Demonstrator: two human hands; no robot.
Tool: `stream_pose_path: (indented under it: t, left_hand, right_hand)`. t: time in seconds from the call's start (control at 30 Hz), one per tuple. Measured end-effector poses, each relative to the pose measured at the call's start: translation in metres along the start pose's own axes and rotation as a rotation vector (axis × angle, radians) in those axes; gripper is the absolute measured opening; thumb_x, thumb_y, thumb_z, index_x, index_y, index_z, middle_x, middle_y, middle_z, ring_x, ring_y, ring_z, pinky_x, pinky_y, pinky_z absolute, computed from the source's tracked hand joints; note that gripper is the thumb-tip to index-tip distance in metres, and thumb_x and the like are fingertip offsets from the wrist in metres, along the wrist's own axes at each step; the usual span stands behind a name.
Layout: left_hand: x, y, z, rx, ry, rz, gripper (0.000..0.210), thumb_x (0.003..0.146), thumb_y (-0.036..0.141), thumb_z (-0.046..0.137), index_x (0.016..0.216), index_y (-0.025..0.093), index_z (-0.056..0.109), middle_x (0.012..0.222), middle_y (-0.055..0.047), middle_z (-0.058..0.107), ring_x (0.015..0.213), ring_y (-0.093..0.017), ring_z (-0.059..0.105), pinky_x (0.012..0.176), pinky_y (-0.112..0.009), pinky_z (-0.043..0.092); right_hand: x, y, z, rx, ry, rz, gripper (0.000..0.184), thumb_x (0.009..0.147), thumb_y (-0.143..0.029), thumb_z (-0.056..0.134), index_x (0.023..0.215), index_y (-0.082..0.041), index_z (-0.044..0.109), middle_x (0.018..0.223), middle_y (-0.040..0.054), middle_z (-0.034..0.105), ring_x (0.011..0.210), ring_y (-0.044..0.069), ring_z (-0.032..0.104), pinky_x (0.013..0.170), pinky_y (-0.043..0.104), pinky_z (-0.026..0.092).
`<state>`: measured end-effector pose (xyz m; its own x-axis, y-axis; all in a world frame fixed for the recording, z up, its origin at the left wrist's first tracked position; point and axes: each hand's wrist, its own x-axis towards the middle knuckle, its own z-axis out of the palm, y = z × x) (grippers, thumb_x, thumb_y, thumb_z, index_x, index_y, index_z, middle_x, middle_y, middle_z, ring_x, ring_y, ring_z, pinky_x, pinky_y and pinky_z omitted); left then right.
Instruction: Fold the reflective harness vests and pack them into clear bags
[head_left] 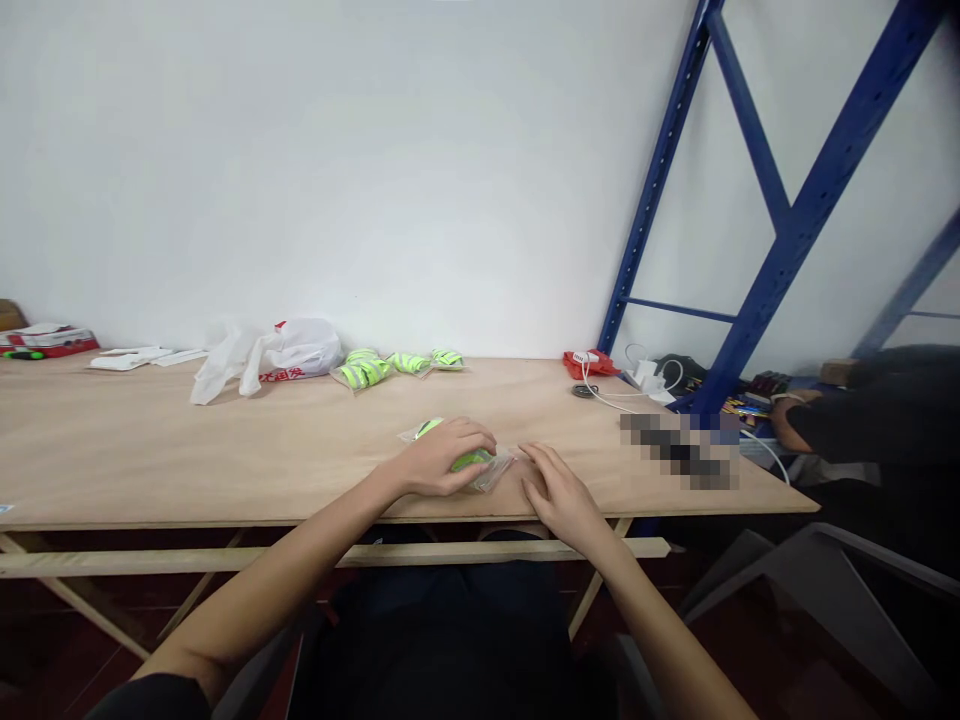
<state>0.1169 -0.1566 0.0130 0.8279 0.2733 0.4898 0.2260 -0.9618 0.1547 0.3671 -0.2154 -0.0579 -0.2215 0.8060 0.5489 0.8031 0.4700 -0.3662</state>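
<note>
A clear plastic packet (491, 474) with something folded, neon yellow-green, inside lies on the wooden table near its front edge. My left hand (442, 458) covers the middle of it, fingers bent over the top and thumb along the near side, holding it against the table. The contents show on both sides of that hand. Beside the packet's loose right end is my right hand (559, 495), fingers curved and thumb apart from them. Its fingertips come close to the plastic; whether they touch it I cannot tell.
Several similar neon packets (365, 369) lie by the wall, next to a white plastic bag (307, 347). Farther left are white papers (131, 357). A red bag (589, 363), cables and a blue metal rack (780, 240) stand right. Another person's arm (791, 425) reaches in there.
</note>
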Motion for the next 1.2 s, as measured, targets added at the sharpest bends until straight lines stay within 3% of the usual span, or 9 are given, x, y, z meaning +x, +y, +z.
stream_pose_path:
  t: [0.13,0.33,0.43,0.57,0.7,0.8,0.9,1.07,1.2]
  left_hand:
    - [-0.018,0.005,0.006,0.149,-0.023,0.003,0.043,0.087,0.048,0.067,0.118,0.019,0.06,0.129,-0.014,0.063,0.118,-0.03,0.057,0.104,-0.044,0.041]
    - [-0.016,-0.006,0.011,0.166,0.139,0.032,0.018,0.097,0.026,0.053,0.095,0.021,0.069,0.11,-0.008,0.072,0.1,-0.021,0.066,0.088,-0.034,0.05]
    - [0.001,-0.013,-0.01,-0.018,0.308,-0.055,0.019,0.095,0.03,0.058,0.086,0.02,0.071,0.097,-0.008,0.074,0.09,-0.019,0.067,0.081,-0.032,0.051]
    - [0.039,-0.032,-0.042,-0.399,0.544,-0.294,0.03,0.083,0.045,0.073,0.075,0.017,0.069,0.08,-0.006,0.073,0.074,-0.018,0.065,0.068,-0.03,0.052]
    - [0.064,-0.053,-0.048,-0.746,0.687,-0.485,0.045,0.068,0.056,0.081,0.071,0.014,0.064,0.084,-0.007,0.073,0.059,-0.014,0.06,0.055,-0.028,0.049]
    - [0.064,-0.065,-0.036,-0.849,0.775,-0.532,0.046,0.064,0.055,0.083,0.07,0.015,0.063,0.075,-0.004,0.069,0.058,-0.013,0.058,0.052,-0.025,0.046]
    - [0.057,-0.074,-0.019,-0.981,0.813,-0.542,0.043,0.067,0.054,0.082,0.078,0.016,0.067,0.082,-0.004,0.07,0.073,-0.016,0.063,0.059,-0.025,0.048]
    - [0.048,-0.09,-0.002,-1.157,0.643,-0.615,0.048,0.065,0.048,0.085,0.097,0.015,0.074,0.102,-0.011,0.074,0.094,-0.024,0.066,0.073,-0.031,0.052]
    - [0.046,-0.103,0.006,-1.154,0.781,-0.675,0.046,0.055,0.041,0.091,0.086,0.011,0.075,0.09,-0.012,0.075,0.084,-0.023,0.067,0.078,-0.034,0.052]
  right_hand:
    - [0.009,0.007,0.002,-0.031,-0.051,0.06,0.045,0.09,-0.026,0.05,0.135,-0.021,0.057,0.13,0.0126,0.066,0.119,0.028,0.062,0.102,0.045,0.05]
    - [0.033,0.007,-0.003,-0.01,-0.12,0.022,0.028,0.089,-0.024,0.053,0.108,-0.023,0.074,0.109,0.0088,0.076,0.1,0.027,0.07,0.09,0.041,0.053]
    - [0.059,0.01,-0.013,0.224,-0.065,0.084,0.022,0.089,-0.033,0.058,0.09,-0.023,0.076,0.087,0.0058,0.078,0.079,0.023,0.071,0.075,0.035,0.054]
    - [0.114,0.011,-0.036,0.625,0.219,0.141,0.028,0.081,-0.046,0.07,0.084,-0.018,0.071,0.073,0.0042,0.07,0.069,0.019,0.065,0.062,0.029,0.052]
    - [0.155,0.005,-0.047,0.986,0.014,0.203,0.036,0.073,-0.047,0.08,0.096,-0.021,0.071,0.094,0.0042,0.072,0.085,0.019,0.065,0.071,0.032,0.057]
    - [0.168,0.004,-0.039,1.084,-0.083,0.233,0.036,0.066,-0.045,0.085,0.086,-0.018,0.072,0.087,0.0034,0.072,0.081,0.018,0.064,0.073,0.033,0.056]
    - [0.176,0.007,-0.021,1.116,0.023,0.25,0.034,0.058,-0.04,0.089,0.076,-0.017,0.072,0.08,0.0028,0.072,0.075,0.016,0.063,0.07,0.031,0.054]
    - [0.19,0.009,0.01,1.145,0.15,0.266,0.035,0.051,-0.036,0.091,0.073,-0.019,0.07,0.073,-0.001,0.071,0.07,0.013,0.061,0.07,0.027,0.05]
    - [0.186,0.007,0.027,1.178,0.075,0.284,0.038,0.057,-0.047,0.087,0.08,-0.02,0.073,0.08,0.0017,0.073,0.076,0.017,0.065,0.072,0.029,0.052]
